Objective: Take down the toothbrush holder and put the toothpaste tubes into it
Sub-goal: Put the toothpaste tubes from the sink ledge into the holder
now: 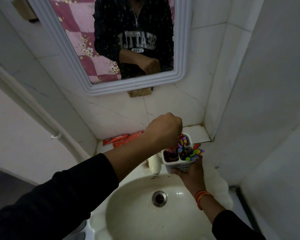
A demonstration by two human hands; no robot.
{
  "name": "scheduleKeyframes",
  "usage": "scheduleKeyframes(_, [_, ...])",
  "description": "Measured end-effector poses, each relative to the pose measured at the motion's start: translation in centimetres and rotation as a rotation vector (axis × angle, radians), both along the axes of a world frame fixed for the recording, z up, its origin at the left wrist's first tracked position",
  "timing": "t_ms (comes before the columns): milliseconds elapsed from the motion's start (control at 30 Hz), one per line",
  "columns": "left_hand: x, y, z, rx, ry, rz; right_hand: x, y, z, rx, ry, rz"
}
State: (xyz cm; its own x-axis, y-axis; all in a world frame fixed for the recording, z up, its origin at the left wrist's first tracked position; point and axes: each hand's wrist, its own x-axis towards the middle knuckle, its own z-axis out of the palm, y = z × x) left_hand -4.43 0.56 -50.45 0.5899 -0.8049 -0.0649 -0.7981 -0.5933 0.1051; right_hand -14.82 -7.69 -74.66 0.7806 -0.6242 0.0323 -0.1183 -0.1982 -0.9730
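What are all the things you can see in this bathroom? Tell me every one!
White plastic toothbrush holder: one, held over the sink.
Colourful toothbrushes: several, in the holder.
Red-orange toothpaste tubes: at least two, on the ledge behind the sink.
White ceramic sink: one, below.
White tap: one, at the sink's back.
White-framed mirror: one, on the wall.
Left hand: a fist above the holder.
Right hand: gripping the holder.

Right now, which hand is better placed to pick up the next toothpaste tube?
The left hand. It is above the holder, next to the red toothpaste tubes lying on the ledge. The right hand is occupied gripping the holder from below.
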Motion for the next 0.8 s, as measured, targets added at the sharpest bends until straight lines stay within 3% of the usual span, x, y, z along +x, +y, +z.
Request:
scheduleKeyframes(133, [-1.1, -0.2, -1.0, 0.07, -0.092, -0.052, -0.1, 0.1, 0.2, -0.007, -0.001, -0.008])
scheduleKeyframes(500, [-1.4, 0.1, -1.3, 0.073, -0.088, -0.074, 0.4, -0.2, 0.4, 0.002, 0.001, -0.015])
scheduleKeyframes(800, [0.4, 0.5, -3.6, 0.078, 0.048, 0.003, 0.3, -0.1, 0.1, 0.012, 0.038, -0.014])
